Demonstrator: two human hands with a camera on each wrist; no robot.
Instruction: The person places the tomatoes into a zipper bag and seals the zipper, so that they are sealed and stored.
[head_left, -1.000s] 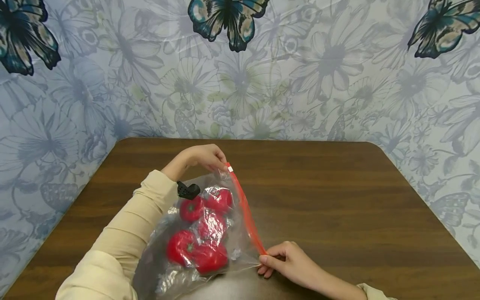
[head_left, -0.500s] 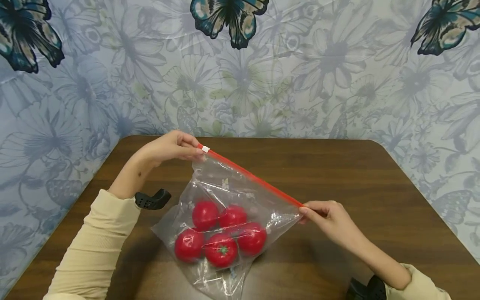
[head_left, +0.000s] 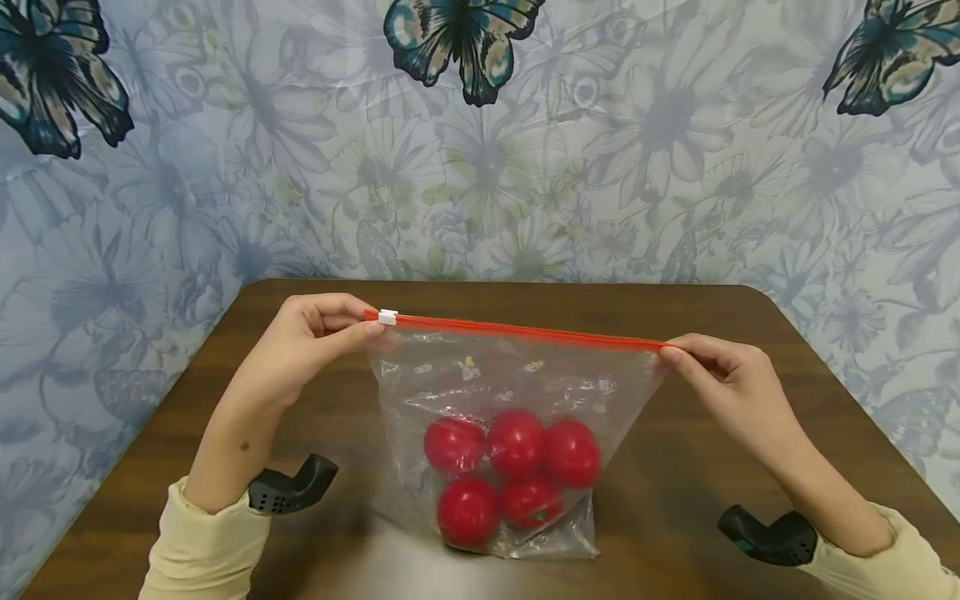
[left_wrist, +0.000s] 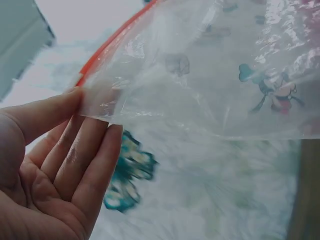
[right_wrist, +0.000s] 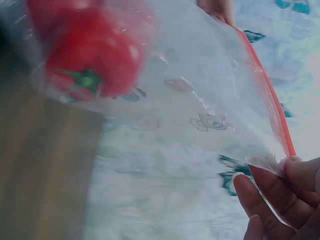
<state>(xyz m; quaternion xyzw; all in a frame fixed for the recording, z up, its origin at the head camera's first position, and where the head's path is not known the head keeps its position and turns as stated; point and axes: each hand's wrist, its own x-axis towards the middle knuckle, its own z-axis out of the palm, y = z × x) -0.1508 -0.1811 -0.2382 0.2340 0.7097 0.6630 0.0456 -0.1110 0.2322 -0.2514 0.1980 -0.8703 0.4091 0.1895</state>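
Observation:
A clear zip bag point(head_left: 435, 375) with a red zip strip point(head_left: 525, 332) hangs upright between my two hands. Inside, at the bottom, lie several red tomatoes point(head_left: 516, 443); one shows its green stem end in the right wrist view. My left hand point(head_left: 315, 337) pinches the strip's left corner between thumb and fingers, right beside the white slider point(head_left: 387, 317). At the opposite corner my right hand point(head_left: 727, 383) pinches the strip's end, its other fingers loosely bent in the right wrist view. The strip is stretched nearly level and looks pressed together; whether it is sealed I cannot tell.
A brown wooden table point(head_left: 675, 467) lies under the bag, with its far edge close to a flower-patterned wall covering point(head_left: 480, 192) with butterflies. Black wrist devices point(head_left: 294, 485) sit at both cuffs.
The bag has swung from a steep slant to nearly level and now faces me. My right hand has moved right and up, my left hand to the left. Both kept their pinch.

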